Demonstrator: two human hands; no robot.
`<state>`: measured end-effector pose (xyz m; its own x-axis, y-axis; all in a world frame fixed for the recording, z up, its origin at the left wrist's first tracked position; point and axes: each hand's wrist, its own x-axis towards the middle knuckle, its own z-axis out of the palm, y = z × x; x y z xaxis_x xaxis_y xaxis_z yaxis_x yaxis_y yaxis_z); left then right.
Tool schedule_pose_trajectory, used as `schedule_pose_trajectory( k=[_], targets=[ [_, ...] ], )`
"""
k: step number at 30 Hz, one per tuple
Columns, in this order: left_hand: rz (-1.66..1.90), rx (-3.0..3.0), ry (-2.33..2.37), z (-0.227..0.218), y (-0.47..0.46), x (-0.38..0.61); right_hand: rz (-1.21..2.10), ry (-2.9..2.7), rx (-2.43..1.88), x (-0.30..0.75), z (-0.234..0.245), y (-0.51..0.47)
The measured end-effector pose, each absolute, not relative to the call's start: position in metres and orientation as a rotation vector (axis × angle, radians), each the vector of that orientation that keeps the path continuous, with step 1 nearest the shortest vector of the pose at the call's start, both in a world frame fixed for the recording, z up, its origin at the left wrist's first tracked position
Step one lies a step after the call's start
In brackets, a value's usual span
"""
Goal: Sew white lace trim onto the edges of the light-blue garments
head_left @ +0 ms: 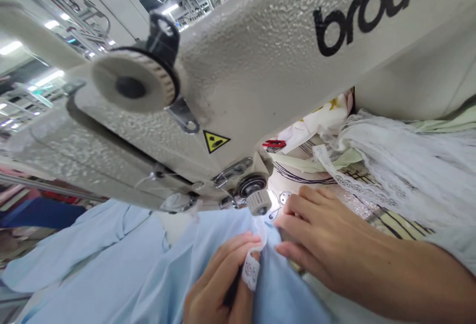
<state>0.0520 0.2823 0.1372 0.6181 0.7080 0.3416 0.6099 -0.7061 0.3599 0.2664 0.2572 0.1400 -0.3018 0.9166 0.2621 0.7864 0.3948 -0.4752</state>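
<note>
In the head view, your left hand pinches the lace trim under the sewing machine. Your right hand rests on the blue fabric, fingers loosely bent and gripping nothing. Both are light and limp, and the lace probably snags, so grip it close to the needle.

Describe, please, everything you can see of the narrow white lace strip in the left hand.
The lace strip is narrow, white and openwork, soft and limp. It runs from under the head of the sewing machine down over the light blue fabric, then curls over a finger of the left hand, which pinches it. The right hand lies flat on the fabric just beside it; whether it touches the lace cannot be told.
</note>
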Motion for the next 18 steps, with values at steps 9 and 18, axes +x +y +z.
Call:
schedule_pose_trajectory(
  k=[9,18],
  targets=[
    [0.702,2.262,1.208,0.137,0.284,0.053,0.667,-1.966,-1.518,0.253,0.144,0.279],
    [0.798,1.85,1.389,0.14,0.286,0.052,1.254,-1.505,-1.485,0.237,0.147,0.277]
  ],
)
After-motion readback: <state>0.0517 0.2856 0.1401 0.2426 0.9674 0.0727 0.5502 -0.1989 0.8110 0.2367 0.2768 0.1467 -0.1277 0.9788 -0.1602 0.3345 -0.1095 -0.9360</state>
